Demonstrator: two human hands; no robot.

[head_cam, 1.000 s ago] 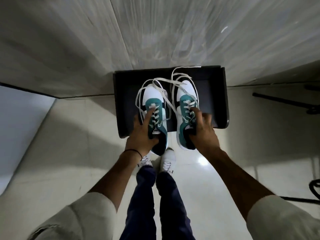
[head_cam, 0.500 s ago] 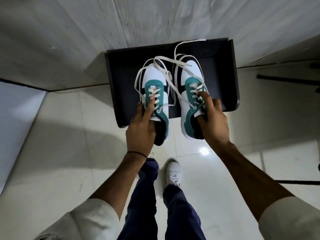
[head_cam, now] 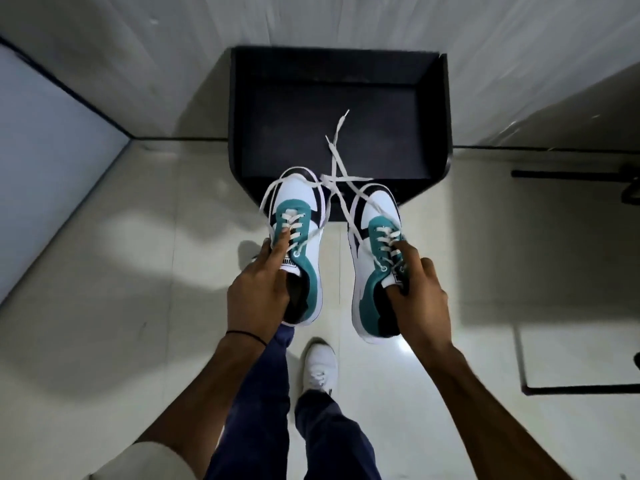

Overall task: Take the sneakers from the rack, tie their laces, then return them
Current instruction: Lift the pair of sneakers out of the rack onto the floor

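Observation:
Two white, teal and black sneakers hang in the air in front of the black rack (head_cam: 239,109). My left hand (head_cam: 258,292) grips the left sneaker (head_cam: 301,206) by its tongue and collar, index finger on the laces. My right hand (head_cam: 420,299) grips the right sneaker (head_cam: 367,271) the same way. Both toes point away from me. The loose white laces (head_cam: 337,147) are untied, cross between the toes and trail over the rack's front shelf.
The rack stands against a pale wall on a glossy tiled floor (head_cam: 104,271). My legs in dark blue trousers and a white shoe (head_cam: 318,365) are below the sneakers. A black metal frame (head_cam: 571,389) lies on the floor at right; a blue panel (head_cam: 41,140) at left.
Both sneakers have come off the rack shelf toward me and are now held over the floor. The laces drag behind over the shelf. The rack shelf is now bare.

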